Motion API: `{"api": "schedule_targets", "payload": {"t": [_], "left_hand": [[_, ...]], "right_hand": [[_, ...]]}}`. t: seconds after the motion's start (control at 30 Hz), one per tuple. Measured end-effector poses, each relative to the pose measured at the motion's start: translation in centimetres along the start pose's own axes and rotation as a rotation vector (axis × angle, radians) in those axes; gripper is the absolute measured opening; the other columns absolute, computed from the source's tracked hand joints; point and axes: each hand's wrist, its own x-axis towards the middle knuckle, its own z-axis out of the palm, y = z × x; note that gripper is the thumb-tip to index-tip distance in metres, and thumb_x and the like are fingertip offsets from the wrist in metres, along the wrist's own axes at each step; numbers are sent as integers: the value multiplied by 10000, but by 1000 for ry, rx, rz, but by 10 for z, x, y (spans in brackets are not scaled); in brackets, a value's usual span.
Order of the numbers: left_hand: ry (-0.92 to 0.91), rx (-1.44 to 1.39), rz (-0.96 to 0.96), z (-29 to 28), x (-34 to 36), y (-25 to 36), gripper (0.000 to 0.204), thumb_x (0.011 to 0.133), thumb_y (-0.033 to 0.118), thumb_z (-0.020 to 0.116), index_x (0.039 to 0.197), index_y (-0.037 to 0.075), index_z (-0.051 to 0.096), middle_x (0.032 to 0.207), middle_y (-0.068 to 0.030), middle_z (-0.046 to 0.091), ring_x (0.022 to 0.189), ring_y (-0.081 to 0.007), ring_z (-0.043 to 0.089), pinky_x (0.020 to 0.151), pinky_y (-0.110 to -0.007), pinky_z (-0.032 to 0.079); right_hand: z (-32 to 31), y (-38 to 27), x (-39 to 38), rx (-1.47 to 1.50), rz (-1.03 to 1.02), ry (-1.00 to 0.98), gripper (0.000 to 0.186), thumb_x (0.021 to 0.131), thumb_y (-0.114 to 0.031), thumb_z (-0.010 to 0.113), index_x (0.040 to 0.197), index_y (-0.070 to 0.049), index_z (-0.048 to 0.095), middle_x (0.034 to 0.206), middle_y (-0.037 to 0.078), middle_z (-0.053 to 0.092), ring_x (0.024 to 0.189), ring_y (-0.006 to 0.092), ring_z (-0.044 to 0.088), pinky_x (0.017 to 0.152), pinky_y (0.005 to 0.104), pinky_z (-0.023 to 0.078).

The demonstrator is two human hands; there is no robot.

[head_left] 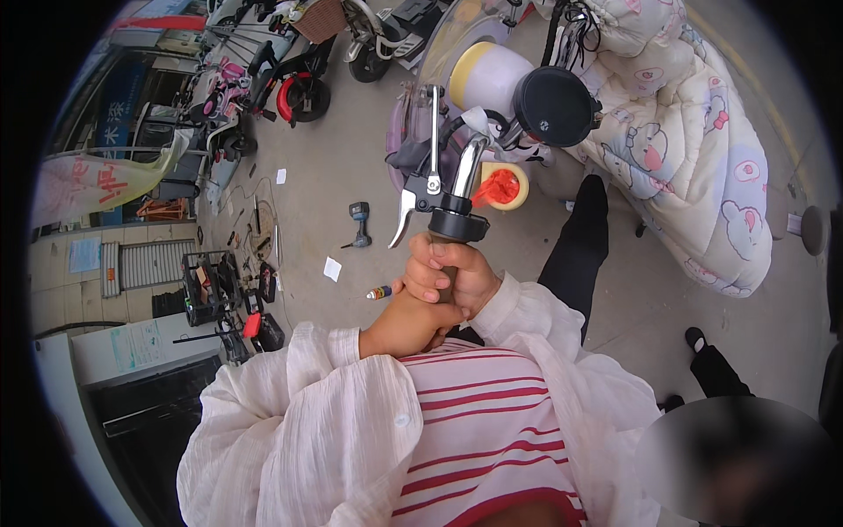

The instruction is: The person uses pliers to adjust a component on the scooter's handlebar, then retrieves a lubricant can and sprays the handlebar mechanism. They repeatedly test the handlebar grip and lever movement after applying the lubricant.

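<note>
Both my hands are wrapped around a brownish handlebar grip (450, 283) on an electric scooter, close to my body. My right hand (470, 270) is closed nearer the black collar (458, 227). Just below it, my left hand (406, 323) is closed around the grip's end, which is mostly hidden. Beyond the collar are a silver brake lever (404, 216) and the bent chrome handlebar (468, 165). A small striped, colourful object (378, 292) shows beside my left hand; I cannot tell whether it touches. Farther up sits a round black mirror (558, 105).
A quilted cartoon-print cover (694, 158) hangs over the scooter's right side. A cordless drill (358, 225) and white paper (332, 269) lie on the floor at left, near scattered tools and a black toolbox (211, 288). Scooters are parked behind. Another person's leg (716, 369) appears at lower right.
</note>
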Motion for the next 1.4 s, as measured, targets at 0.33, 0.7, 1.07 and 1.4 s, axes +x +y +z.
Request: {"api": "schedule_targets", "payload": {"t": [0.33,0.7,1.07,1.4], "left_hand": [[-340,-226,125,-25,9,-14,191,766,16,631,629,24,498,520,-47,472,420,-132,446,395,-281,306],[-835,-567,253,-32,46,-54,147,788,25,598,686,31,491,581,-26,464,440,-95,407,401,-265,278],[-1203,-824,360,-13,72,-75,130,803,70,570,686,42,518,621,2,484,561,-80,435,527,-239,329],[-1255,-956,93,-33,56,-61,158,805,172,636,846,44,552,633,-42,477,501,-131,467,512,-298,419]], "right_hand": [[36,-1,2,-261,62,562,270,868,-328,564,697,-160,438,560,-47,445,569,126,503,868,342,430],[69,8,22,-453,131,1176,292,897,-342,552,709,-144,449,589,-15,442,590,149,491,785,335,449],[80,20,49,-656,107,1660,266,874,-294,593,742,-114,447,579,22,436,542,178,451,574,304,436],[78,20,46,-834,107,1719,206,848,-265,627,821,-88,526,657,32,529,592,164,520,529,320,458]]}}
